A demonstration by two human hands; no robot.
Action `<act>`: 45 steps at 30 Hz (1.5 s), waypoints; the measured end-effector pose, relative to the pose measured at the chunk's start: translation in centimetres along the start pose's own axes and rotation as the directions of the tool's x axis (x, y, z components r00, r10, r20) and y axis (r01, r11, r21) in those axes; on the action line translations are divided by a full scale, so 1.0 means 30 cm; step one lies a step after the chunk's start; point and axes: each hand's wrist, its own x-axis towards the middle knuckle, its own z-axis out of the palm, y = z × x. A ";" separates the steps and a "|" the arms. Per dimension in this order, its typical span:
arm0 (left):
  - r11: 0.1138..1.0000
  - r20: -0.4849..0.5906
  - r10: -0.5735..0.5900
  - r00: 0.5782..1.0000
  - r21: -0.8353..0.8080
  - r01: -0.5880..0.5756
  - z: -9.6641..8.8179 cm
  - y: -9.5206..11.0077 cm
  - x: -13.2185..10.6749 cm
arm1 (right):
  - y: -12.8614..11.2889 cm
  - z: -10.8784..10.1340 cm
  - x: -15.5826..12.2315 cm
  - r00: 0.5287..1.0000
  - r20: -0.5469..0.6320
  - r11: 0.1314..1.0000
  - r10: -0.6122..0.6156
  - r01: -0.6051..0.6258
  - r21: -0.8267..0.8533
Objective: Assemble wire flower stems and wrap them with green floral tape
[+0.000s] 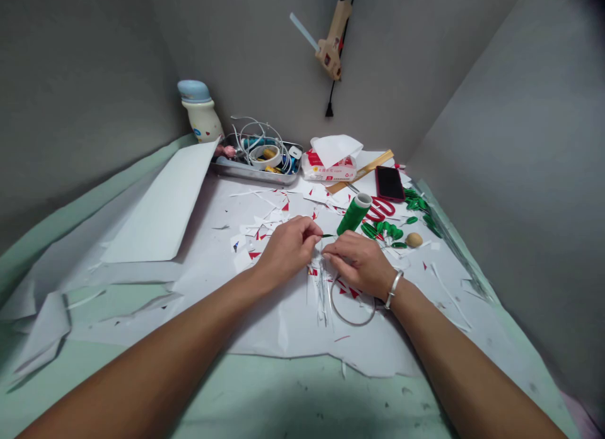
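My left hand [293, 247] is closed in a pinch on a small, slim green leaf-like piece [327, 235], whose tip points right. Close beside it, my right hand [362, 262] has its fingertips pressed together; whatever they hold is too small to make out. Just behind both hands stands a spool of green thread [351, 216], slightly tilted. Thin wires [322, 303] lie on the paper below my fingers. A thin ring [355, 324] rests partly under my right hand. Green leaf-shaped loops [385, 231] are bunched right of the spool.
Red-handled scissors [380, 208], a phone [390, 184] and a brown oval object [414, 240] lie right. Behind are a tissue pack [329, 169] and a metal tray [255, 173] of supplies. A white sheet [163, 206] stands left; a glue gun [333, 45] hangs above.
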 end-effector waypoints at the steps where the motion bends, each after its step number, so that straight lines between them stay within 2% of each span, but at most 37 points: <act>1: 0.998 0.007 0.024 1.000 0.058 -0.024 0.002 -0.004 -0.003 | -0.006 -0.003 0.000 1.000 -0.017 1.000 -0.017 0.016 -0.008; 3: 0.989 0.063 0.061 0.996 0.130 -0.069 0.007 -0.008 -0.009 | -0.008 -0.009 0.000 0.998 -0.067 1.000 -0.017 0.017 -0.008; 5: 0.988 0.146 0.081 0.986 0.120 -0.099 0.009 -0.006 -0.015 | -0.001 -0.014 0.002 0.993 -0.117 1.000 0.026 -0.025 0.006; 9: 0.996 0.248 0.071 0.966 -0.071 -0.056 0.004 0.013 -0.013 | 0.029 -0.012 0.003 0.971 -0.182 0.986 0.158 -0.145 0.083; 12: 0.983 0.202 0.019 0.979 -0.185 0.019 -0.005 0.020 -0.004 | 0.040 -0.002 0.003 0.976 -0.134 0.981 0.174 -0.160 0.105; 14: 0.980 0.143 -0.013 0.990 -0.194 0.040 -0.007 0.018 0.002 | 0.033 0.002 0.003 0.990 -0.076 0.990 0.121 -0.116 0.077; 19: 1.000 0.030 -0.003 1.000 -0.028 0.004 -0.001 0.011 -0.001 | -0.010 -0.006 0.001 1.000 0.018 0.999 -0.015 0.016 -0.044; 22: 0.996 0.027 0.048 0.998 0.074 -0.050 0.002 0.012 -0.007 | -0.025 -0.015 0.000 0.998 -0.002 0.993 -0.058 0.058 -0.099; 26: 0.990 0.038 0.079 0.996 0.118 -0.083 0.006 0.011 -0.009 | -0.025 -0.019 -0.001 0.996 0.002 0.986 -0.093 0.093 -0.138; 30: 0.993 0.034 0.060 0.998 0.097 -0.063 0.006 0.007 -0.007 | -0.023 -0.015 -0.002 0.997 0.019 0.988 -0.074 0.075 -0.133; 39: 1.000 0.017 0.010 1.000 0.021 -0.010 0.007 0.009 -0.008 | -0.024 -0.011 0.000 0.996 0.066 0.985 0.062 -0.051 -0.166; 45: 0.999 0.021 -0.007 1.000 -0.031 0.008 0.008 0.007 -0.009 | -0.029 -0.008 0.001 0.996 0.069 0.989 0.065 -0.055 -0.139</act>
